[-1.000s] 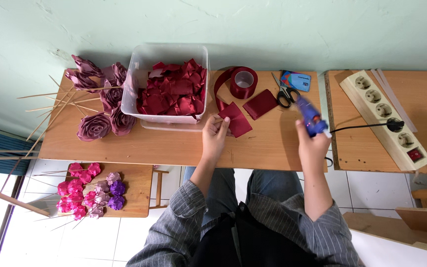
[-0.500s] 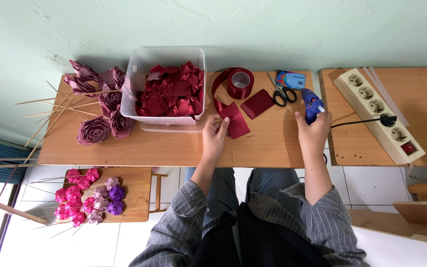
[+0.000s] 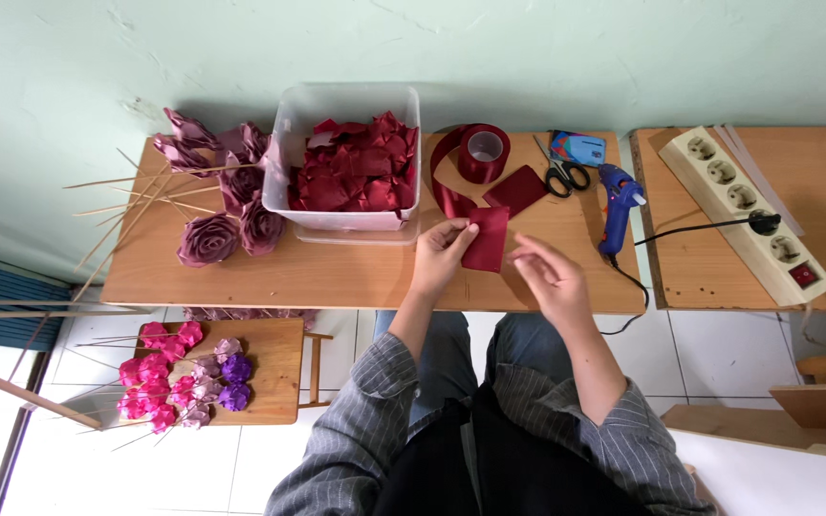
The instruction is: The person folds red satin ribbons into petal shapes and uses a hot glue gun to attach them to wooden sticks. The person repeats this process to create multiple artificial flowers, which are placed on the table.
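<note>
Deep burgundy everywhere here: the ribbon piece (image 3: 486,239) at centre frame, the ribbon roll (image 3: 483,153) above it, and the petals filling the clear plastic tub (image 3: 348,100). Glue gun (image 3: 614,205) at right is bright blue, power strip (image 3: 743,215) cream. Lower left, hot pink and purple flowers (image 3: 179,382); sleeves (image 3: 356,430) are grey pinstripe.

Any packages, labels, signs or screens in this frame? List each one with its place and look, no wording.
Clear plastic tub: back of the wooden table, rectangular, filled with dark red ribbon pieces.
Small blue packet: back of the table, right of the ribbon roll and touching the scissors; flat, rectangular, with a light patch of print too small to make out.
No signs or screens are visible.
</note>
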